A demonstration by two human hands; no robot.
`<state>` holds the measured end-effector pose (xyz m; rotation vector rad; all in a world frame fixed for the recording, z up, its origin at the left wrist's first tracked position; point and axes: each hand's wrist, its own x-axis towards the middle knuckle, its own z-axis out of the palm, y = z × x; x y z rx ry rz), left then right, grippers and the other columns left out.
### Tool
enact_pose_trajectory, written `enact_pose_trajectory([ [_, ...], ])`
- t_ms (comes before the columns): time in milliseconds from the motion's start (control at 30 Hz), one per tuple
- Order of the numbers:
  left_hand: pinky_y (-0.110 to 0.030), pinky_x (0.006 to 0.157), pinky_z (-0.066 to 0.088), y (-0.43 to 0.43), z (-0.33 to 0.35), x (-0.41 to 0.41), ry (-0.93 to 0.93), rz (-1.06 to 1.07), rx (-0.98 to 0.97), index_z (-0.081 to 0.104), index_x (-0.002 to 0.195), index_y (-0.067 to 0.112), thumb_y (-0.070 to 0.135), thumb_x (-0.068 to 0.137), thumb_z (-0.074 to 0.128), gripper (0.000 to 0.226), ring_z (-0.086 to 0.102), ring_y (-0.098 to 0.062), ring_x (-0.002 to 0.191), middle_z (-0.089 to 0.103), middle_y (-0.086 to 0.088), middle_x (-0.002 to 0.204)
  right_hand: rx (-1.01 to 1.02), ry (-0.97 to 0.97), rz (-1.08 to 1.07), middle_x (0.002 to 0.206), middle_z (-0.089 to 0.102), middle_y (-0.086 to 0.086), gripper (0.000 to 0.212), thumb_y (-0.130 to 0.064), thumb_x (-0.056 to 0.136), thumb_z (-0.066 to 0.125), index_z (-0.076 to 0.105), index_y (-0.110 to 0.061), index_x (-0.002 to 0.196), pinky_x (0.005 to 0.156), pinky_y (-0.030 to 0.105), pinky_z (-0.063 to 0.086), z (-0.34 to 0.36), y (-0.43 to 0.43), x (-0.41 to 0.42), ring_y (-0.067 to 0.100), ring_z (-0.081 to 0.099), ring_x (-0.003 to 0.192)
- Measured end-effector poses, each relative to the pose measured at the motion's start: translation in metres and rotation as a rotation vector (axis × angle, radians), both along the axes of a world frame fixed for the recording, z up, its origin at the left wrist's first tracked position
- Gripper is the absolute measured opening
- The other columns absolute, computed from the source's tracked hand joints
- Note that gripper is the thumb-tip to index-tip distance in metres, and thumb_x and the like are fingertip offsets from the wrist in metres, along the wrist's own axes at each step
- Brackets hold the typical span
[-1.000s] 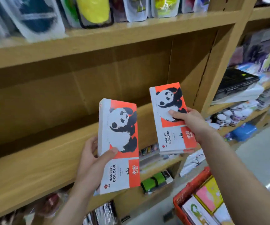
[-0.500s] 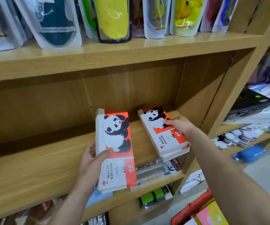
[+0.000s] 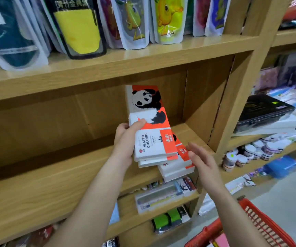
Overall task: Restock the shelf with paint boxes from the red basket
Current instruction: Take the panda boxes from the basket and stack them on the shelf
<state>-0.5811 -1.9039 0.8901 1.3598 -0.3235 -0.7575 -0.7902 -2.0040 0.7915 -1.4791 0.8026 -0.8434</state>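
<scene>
My left hand [image 3: 126,139] grips a stack of panda watercolour boxes [image 3: 150,125], white and orange-red, held tilted up over the wooden shelf board [image 3: 54,179]. Under it, a second panda box stack [image 3: 175,168] lies flat on the shelf near its right end, its near end sticking out over the front edge. My right hand [image 3: 202,161] hovers with fingers spread just right of that lying stack, holding nothing. The red basket [image 3: 261,227] shows at the bottom right, by the floor.
The shelf above carries hanging plastic pouches [image 3: 83,27]. A wooden upright [image 3: 239,97] closes the bay on the right; beyond it sit small paint jars [image 3: 250,152] and a black case [image 3: 266,109]. The lower shelf holds pen sets [image 3: 163,195].
My right hand has let go of its boxes, which now lie on the shelf, and has drawn back. My left hand has moved its boxes right and up, over the lying ones.
</scene>
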Motion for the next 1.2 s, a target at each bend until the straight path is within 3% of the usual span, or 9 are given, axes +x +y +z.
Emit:
enact_pose_trajectory([
  [200, -0.021, 0.05, 0.054, -0.026, -0.022, -0.015, -0.112, -0.076, 0.121, 0.066, 0.11, 0.01, 0.033, 0.087, 0.075, 0.033, 0.079, -0.015, 0.072, 0.081, -0.006, 0.092, -0.01, -0.036, 0.066, 0.13, 0.056, -0.045, 0.076, -0.078, 0.078, 0.052, 0.039, -0.051, 0.149, 0.094, 0.021, 0.044, 0.007, 0.019, 0.006, -0.02, 0.053, 0.118],
  [300, -0.033, 0.083, 0.054, -0.021, -0.037, -0.019, -0.271, -0.154, 0.255, 0.073, 0.112, 0.018, 0.048, 0.089, 0.062, 0.039, 0.073, -0.019, 0.103, 0.078, -0.002, 0.113, -0.023, 0.006, 0.05, 0.139, 0.053, -0.035, 0.084, -0.091, 0.073, 0.048, 0.039, -0.055, 0.148, 0.102, 0.031, 0.043, 0.003, 0.022, 0.009, -0.012, 0.049, 0.127],
  [367, -0.041, 0.104, 0.044, -0.015, -0.044, -0.018, -0.386, -0.184, 0.293, 0.072, 0.117, 0.025, 0.055, 0.089, 0.056, 0.044, 0.06, -0.019, 0.124, 0.069, 0.003, 0.131, -0.029, -0.022, 0.035, 0.13, 0.06, -0.036, 0.065, -0.083, 0.079, 0.048, 0.046, -0.058, 0.14, 0.098, 0.031, 0.045, 0.001, 0.022, 0.011, -0.012, 0.055, 0.12],
  [533, -0.008, 0.073, 0.047, 0.002, -0.069, -0.03, -0.26, -0.346, 0.08, 0.042, 0.144, 0.046, 0.058, 0.096, 0.048, 0.05, 0.061, 0.025, 0.093, 0.067, 0.045, 0.103, -0.068, -0.077, -0.019, 0.125, 0.064, -0.035, 0.057, -0.067, 0.089, 0.049, 0.051, -0.044, 0.141, 0.088, 0.022, 0.048, 0.002, 0.019, 0.013, -0.01, 0.06, 0.116],
  [700, -0.017, 0.081, 0.045, -0.018, -0.085, -0.043, -0.209, -0.379, 0.024, 0.016, 0.153, 0.054, 0.07, 0.087, 0.046, 0.074, 0.062, 0.022, 0.097, 0.066, 0.046, 0.106, -0.046, -0.067, -0.093, 0.119, 0.071, -0.022, 0.053, -0.069, 0.093, 0.044, 0.057, -0.039, 0.135, 0.072, 0.016, 0.055, -0.001, 0.006, 0.011, 0.001, 0.068, 0.107],
  [933, -0.004, 0.062, 0.05, -0.057, -0.096, -0.058, -0.231, -0.319, -0.047, 0.025, 0.141, 0.052, 0.063, 0.09, 0.046, 0.056, 0.069, 0.011, 0.092, 0.072, 0.034, 0.101, -0.131, 0.06, -0.237, 0.123, 0.066, -0.035, 0.046, -0.061, 0.096, 0.05, 0.053, -0.044, 0.139, 0.091, 0.016, 0.049, -0.035, 0.006, -0.01, -0.014, 0.059, 0.116],
  [1000, -0.004, 0.064, 0.05, -0.073, -0.097, -0.06, -0.234, -0.329, -0.068, 0.025, 0.143, 0.049, 0.061, 0.092, 0.046, 0.056, 0.068, 0.011, 0.093, 0.073, 0.033, 0.1, -0.321, 0.263, -0.317, 0.136, 0.061, -0.024, 0.046, -0.052, 0.099, 0.053, 0.053, -0.037, 0.142, 0.096, 0.008, 0.042, -0.045, 0.013, -0.012, -0.011, 0.053, 0.124],
  [1100, -0.01, 0.071, 0.051, -0.101, -0.097, -0.058, -0.214, -0.337, -0.07, 0.022, 0.153, 0.039, 0.061, 0.089, 0.049, 0.073, 0.068, 0.012, 0.094, 0.073, 0.027, 0.107, -0.583, 0.578, -0.404, 0.154, 0.052, 0.013, 0.054, -0.036, 0.098, 0.062, 0.054, -0.011, 0.145, 0.105, 0.038, 0.046, -0.056, 0.008, -0.004, 0.029, 0.052, 0.136],
  [1200, -0.018, 0.079, 0.048, -0.128, -0.095, -0.053, -0.22, -0.359, -0.049, 0.028, 0.151, 0.039, 0.064, 0.088, 0.048, 0.07, 0.068, 0.009, 0.099, 0.068, 0.02, 0.124, -0.615, 0.715, -0.306, 0.163, 0.033, 0.025, 0.069, -0.039, 0.098, 0.055, 0.04, -0.001, 0.154, 0.112, 0.042, 0.039, -0.057, -0.011, 0.005, 0.037, 0.044, 0.144],
])
